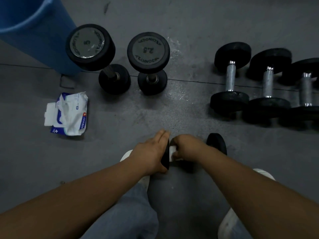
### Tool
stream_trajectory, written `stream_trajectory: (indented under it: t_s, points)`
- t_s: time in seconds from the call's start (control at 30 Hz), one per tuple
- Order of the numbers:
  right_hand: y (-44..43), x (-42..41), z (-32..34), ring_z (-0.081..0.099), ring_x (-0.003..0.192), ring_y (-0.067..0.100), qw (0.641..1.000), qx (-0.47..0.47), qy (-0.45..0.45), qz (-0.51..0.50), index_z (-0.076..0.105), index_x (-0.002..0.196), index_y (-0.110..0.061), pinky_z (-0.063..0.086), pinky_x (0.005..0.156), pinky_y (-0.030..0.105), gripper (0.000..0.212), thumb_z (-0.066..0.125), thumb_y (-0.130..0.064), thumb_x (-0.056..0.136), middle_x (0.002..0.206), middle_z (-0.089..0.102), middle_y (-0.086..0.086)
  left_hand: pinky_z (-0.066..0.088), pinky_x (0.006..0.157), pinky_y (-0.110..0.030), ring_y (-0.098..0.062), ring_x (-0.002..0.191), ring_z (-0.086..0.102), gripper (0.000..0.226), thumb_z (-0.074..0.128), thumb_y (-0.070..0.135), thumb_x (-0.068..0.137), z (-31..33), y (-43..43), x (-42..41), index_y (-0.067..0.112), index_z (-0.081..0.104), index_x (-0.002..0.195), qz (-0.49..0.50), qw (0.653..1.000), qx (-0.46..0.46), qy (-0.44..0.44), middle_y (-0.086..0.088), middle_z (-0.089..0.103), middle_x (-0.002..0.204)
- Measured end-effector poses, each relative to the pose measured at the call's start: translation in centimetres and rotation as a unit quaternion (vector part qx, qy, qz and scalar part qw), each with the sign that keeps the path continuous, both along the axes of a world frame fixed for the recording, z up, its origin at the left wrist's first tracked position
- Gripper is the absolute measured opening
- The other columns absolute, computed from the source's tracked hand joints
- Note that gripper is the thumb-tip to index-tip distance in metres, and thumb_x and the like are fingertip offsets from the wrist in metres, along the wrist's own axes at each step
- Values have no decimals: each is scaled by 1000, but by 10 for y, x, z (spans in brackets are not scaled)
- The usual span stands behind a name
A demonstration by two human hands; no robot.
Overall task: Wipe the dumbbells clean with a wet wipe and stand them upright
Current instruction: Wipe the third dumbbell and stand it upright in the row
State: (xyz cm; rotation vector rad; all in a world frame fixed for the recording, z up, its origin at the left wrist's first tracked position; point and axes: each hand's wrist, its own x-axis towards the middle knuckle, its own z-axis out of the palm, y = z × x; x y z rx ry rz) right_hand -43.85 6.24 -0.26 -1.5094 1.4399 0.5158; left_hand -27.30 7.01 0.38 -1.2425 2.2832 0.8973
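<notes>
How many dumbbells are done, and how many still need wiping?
Looks done: the 5 dumbbell and the 2.5 dumbbell stand upright. In hand: the left hand grips the near dumbbell by one end; the right hand grips a wipe at its handle. Left: three lying dumbbells on the right.

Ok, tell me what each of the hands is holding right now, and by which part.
The left hand grips the dumbbell by its left end weight; the right hand holds a wet wipe clasped round the dumbbell's middle.
</notes>
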Motion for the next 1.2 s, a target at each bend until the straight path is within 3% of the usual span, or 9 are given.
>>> stream_trajectory:
  t_s: [0.07, 0.23, 0.47, 0.67, 0.8, 0.87, 0.93, 1.07, 1.2]
  points:
    - [-5, 5, 2, 62, 104, 23, 1000, 24, 16, 0, 62, 123, -18, 49, 85, 30, 41, 71, -27, 84, 114, 65, 6, 41, 102, -37, -21, 143, 33, 127, 83, 48, 68, 0, -3, 1, 24, -5, 156, -1, 1000, 0, -3, 7, -8, 165]
    - [64, 16, -3, 62, 97, 24, 962, -267, 27, -42, 61, 118, -26, 44, 81, 32, 27, 49, -24, 94, 103, 67, 0, 43, 98, -36, -21, 138, 38, 126, 82, 48, 68, -1, -1, 0, 23, -5, 156, -3, 1000, 3, 0, 8, -8, 165]
    - [-1, 8, 2, 60, 109, 28, 996, -20, 39, 79, 64, 117, -11, 46, 89, 31, 33, 65, -26, 88, 117, 64, 11, 43, 99, -36, -22, 140, 37, 127, 83, 48, 67, -1, -3, 0, 24, -5, 156, 1, 1000, -4, -4, 7, -7, 164]
    - [50, 9, 4, 63, 101, 28, 977, -211, -7, -25, 64, 115, -16, 50, 86, 36, 26, 47, -12, 96, 108, 67, 6, 44, 96, -35, -20, 138, 39, 123, 81, 48, 68, -3, -1, 1, 24, -3, 155, 2, 1000, -3, 8, 9, -4, 164]
    - [50, 2, 10, 63, 99, 23, 958, -208, -86, -179, 63, 121, -19, 49, 86, 33, 33, 50, -9, 93, 105, 69, 4, 43, 96, -34, -20, 138, 38, 125, 83, 46, 67, -3, 2, 2, 24, -3, 155, 10, 1000, 2, 6, 10, -4, 164]
    - [36, 6, 8, 64, 96, 25, 942, -192, -91, -260, 43, 140, -21, 50, 84, 33, 47, 48, -11, 94, 105, 67, 7, 44, 93, -33, -21, 135, 43, 125, 84, 46, 64, -3, 2, 2, 25, 1, 155, 14, 1000, -8, 14, 10, -1, 163]
    - [26, 9, 3, 62, 100, 29, 947, -177, -62, -260, 34, 145, -15, 46, 84, 30, 52, 46, -9, 94, 111, 63, 11, 45, 92, -34, -22, 133, 45, 125, 84, 47, 63, -4, 2, 3, 25, 2, 154, 15, 1000, -11, 16, 10, 0, 163]
    - [36, 11, 8, 58, 99, 22, 920, -240, -84, -297, 65, 113, -6, 39, 80, 16, 30, 45, -7, 90, 112, 62, 12, 45, 96, -37, -23, 135, 42, 127, 84, 47, 64, -7, -1, 2, 25, -1, 155, 13, 1000, -3, 9, 10, -3, 163]
    - [66, 14, -3, 33, 140, 19, 971, -223, 21, -87, 47, 136, -23, 15, 116, 39, 43, 44, -17, 93, 141, 47, -3, 45, 96, -37, -22, 135, 42, 124, 83, 47, 65, -7, 0, 2, 26, 0, 155, 15, 1000, -4, 13, 10, -1, 163]
